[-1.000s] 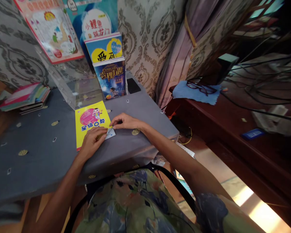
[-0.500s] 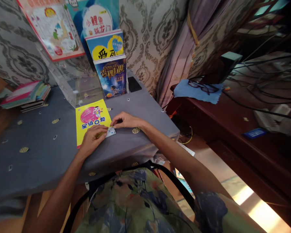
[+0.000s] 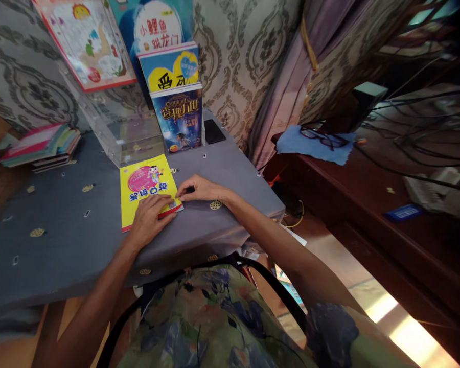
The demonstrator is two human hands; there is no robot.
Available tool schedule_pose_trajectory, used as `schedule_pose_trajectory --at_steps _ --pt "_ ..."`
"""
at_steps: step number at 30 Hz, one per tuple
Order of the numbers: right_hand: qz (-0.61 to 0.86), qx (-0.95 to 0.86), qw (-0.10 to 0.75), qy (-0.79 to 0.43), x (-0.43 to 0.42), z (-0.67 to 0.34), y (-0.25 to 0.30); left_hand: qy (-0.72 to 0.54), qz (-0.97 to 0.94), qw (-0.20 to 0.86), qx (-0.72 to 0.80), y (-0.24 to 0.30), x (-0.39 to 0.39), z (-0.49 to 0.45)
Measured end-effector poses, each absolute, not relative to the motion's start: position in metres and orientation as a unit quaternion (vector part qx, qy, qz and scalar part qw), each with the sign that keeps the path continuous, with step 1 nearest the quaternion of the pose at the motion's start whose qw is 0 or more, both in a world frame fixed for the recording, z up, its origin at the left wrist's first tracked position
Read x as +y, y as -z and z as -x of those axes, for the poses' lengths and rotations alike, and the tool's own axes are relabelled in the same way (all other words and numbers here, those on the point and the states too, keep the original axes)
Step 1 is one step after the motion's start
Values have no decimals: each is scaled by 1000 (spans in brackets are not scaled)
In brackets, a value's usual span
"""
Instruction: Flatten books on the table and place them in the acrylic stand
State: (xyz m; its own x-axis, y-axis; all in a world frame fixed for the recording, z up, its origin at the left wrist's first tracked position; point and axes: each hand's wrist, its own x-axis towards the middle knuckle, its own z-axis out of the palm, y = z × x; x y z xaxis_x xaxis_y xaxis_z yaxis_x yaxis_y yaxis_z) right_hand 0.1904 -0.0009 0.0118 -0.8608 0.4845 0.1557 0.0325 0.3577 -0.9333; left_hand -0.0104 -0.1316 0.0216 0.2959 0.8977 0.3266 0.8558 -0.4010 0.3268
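Observation:
A yellow workbook (image 3: pixel 148 162) with a pink circle and a cartoon figure lies closed on the grey tablecloth, its red lower edge towards me. My left hand (image 3: pixel 150 217) rests on its lower part, fingers stretched over the cover and the thumb off the near edge. At the lower right corner, my right hand (image 3: pixel 197 189) has thumb and forefinger pinched together on the workbook's edge. A bit of a pale page shows beneath that corner. The left fingers hide part of the cover.
Behind the workbook stands a clear acrylic rack (image 3: pixel 111 145) holding upright books (image 3: pixel 182 120). A black phone (image 3: pixel 213 132) lies beside it. Stacked books (image 3: pixel 42 145) sit at the left. On the dark wooden desk (image 3: pixel 310 171) are glasses (image 3: pixel 324 137), a blue cloth (image 3: pixel 304 148) and cables.
The workbook's lower right corner, lifted with a white page showing, now lies flat. My left hand has flattened out over the cover; my right hand has barely moved.

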Motion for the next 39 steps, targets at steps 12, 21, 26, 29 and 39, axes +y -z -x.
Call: schedule_pose_trajectory --at_steps 12,21,26,29,39 --pt "161 -792 201 -554 0 -192 -11 -288 -788 89 537 -27 -131 8" --pt "158 -787 199 -562 -2 -193 -16 -308 -773 146 535 -29 -129 10" --pt "164 -788 199 -560 -2 -193 -16 -305 -779 142 529 -27 -129 11" --pt "169 -796 197 -547 -3 -192 -15 -293 -784 120 533 -25 -130 11" --pt "238 -828 257 -437 -12 -192 -19 -112 -840 -30 530 -19 -136 -1"
